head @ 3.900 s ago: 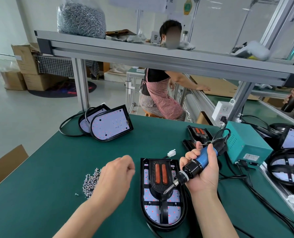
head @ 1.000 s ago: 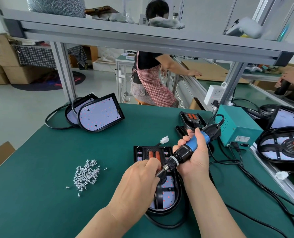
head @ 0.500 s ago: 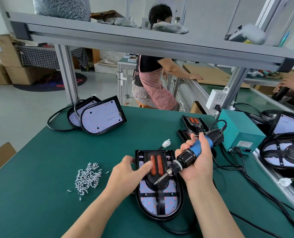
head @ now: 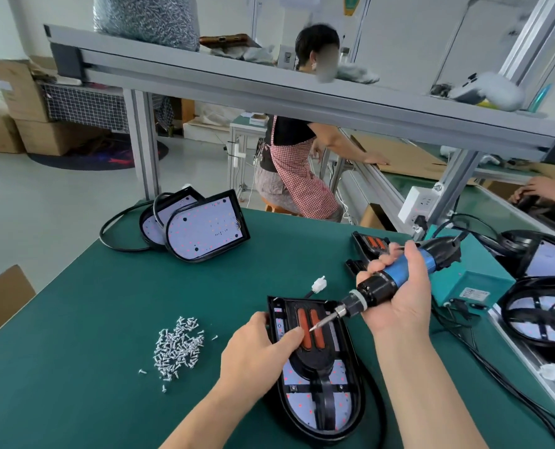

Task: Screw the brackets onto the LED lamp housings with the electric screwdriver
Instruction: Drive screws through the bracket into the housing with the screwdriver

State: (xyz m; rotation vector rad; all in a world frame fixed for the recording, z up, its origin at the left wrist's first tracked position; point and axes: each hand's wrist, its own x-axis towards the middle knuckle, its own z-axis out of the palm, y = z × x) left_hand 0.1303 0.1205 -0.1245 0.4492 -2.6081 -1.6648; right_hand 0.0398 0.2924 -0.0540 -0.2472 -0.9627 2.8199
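Observation:
A black LED lamp housing (head: 344, 413) lies on the green table in front of me, with a black bracket (head: 308, 354) carrying two orange strips on top of it. My left hand (head: 256, 348) grips the housing's left edge, thumb at the rim and fingers lying over the bracket. My right hand (head: 399, 299) holds the blue and black electric screwdriver (head: 396, 280). Its bit tip hovers just above the orange strips. A heap of small silver screws (head: 177, 346) sits left of the housing.
Two more lamp housings (head: 204, 226) with a black cable lie at the table's far left. Loose brackets (head: 365, 246) and a teal power box (head: 470, 286) are at the right, with cables trailing. Another person sits beyond the table. An aluminium shelf spans overhead.
My left hand left the screwdriver tip and moved to the housing's left edge, settling over the bracket. The screwdriver tip rose slightly and sits above the orange strips.

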